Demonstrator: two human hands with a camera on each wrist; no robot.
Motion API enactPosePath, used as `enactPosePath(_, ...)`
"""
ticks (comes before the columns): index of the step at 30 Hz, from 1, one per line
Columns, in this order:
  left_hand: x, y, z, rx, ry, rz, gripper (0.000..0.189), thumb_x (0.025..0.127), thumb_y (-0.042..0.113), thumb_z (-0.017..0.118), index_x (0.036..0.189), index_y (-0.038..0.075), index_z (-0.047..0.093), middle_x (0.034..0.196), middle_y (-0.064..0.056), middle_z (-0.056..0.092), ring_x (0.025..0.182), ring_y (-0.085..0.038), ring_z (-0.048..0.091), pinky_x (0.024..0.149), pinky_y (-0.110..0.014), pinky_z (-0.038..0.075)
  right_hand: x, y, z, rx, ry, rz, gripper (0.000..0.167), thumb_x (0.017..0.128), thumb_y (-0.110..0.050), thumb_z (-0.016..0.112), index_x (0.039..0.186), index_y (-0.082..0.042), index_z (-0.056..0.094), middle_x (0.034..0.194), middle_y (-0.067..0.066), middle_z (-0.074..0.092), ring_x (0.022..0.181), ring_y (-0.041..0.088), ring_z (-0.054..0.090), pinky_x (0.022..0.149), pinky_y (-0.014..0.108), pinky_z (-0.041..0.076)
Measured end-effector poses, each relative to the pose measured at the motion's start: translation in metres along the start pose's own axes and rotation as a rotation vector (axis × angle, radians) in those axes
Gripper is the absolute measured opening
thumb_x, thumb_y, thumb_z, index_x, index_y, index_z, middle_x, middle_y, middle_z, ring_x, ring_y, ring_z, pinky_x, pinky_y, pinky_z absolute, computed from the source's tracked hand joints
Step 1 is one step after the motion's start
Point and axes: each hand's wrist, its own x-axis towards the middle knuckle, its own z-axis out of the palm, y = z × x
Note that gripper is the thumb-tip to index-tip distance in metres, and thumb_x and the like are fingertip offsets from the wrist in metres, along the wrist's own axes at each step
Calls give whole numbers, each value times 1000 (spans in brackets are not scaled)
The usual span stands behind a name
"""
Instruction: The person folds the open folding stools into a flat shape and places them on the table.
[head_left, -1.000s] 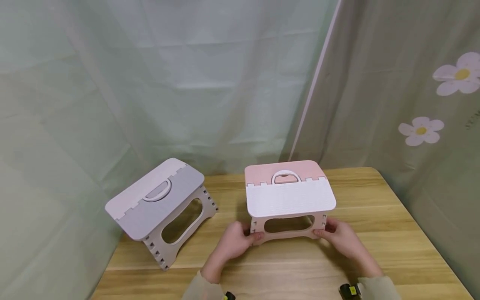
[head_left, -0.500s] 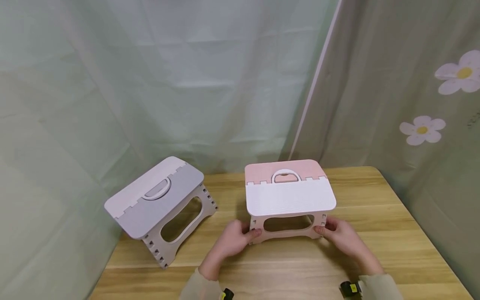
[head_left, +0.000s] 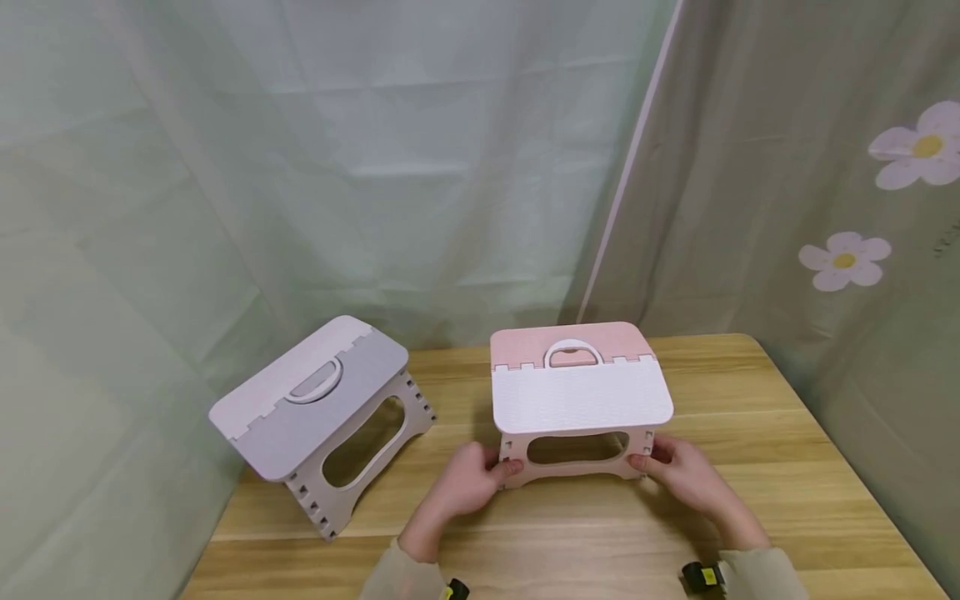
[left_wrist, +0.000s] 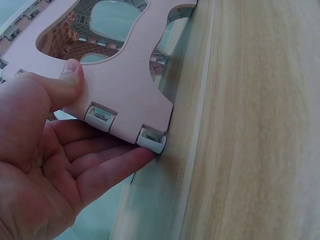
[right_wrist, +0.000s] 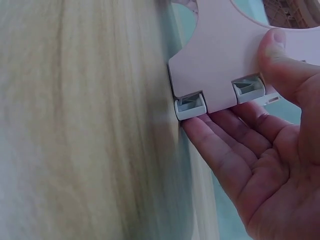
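Observation:
A pink-and-white folding stool (head_left: 581, 398) stands unfolded on the wooden table, right of centre in the head view. My left hand (head_left: 467, 482) grips the lower left edge of its near leg panel, thumb on the front face. At the lower right edge of that panel, my right hand (head_left: 684, 481) holds on in the same way. In the left wrist view the fingers lie behind the hinged edge of the pale pink leg (left_wrist: 127, 80). The right wrist view shows the other end of this leg (right_wrist: 220, 60), with the fingers behind its edge.
A grey-and-white folding stool (head_left: 300, 433) stands unfolded and angled to the left on the wooden table (head_left: 570, 542). Behind the table hangs a pale green curtain (head_left: 420, 208); a darker one with printed flowers (head_left: 843, 261) hangs at the right.
Almost nothing moves. The left thumb has shifted slightly up on the leg panel since one second ago; both hands keep their grip and both stools stay in place.

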Motion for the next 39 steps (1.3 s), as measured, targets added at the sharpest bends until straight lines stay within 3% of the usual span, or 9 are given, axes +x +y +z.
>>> enactPosePath(15, -1, -6, -3, 18, -12, 11, 41, 103, 40, 72, 72, 14, 70, 54, 15, 38, 50, -5, 34, 47, -26, 30, -1, -1, 3, 20, -17, 7, 54, 101, -39, 76, 134, 2, 69, 120, 10, 76, 113, 27, 69, 98, 50, 53)
enactPosePath(39, 2, -7, -1, 35, -7, 23, 43, 105, 42, 70, 76, 11, 73, 54, 15, 39, 50, -4, 35, 48, -26, 31, 0, -2, 0, 53, -17, 4, 50, 101, -36, 76, 132, 3, 70, 119, 11, 76, 113, 27, 69, 98, 49, 52)
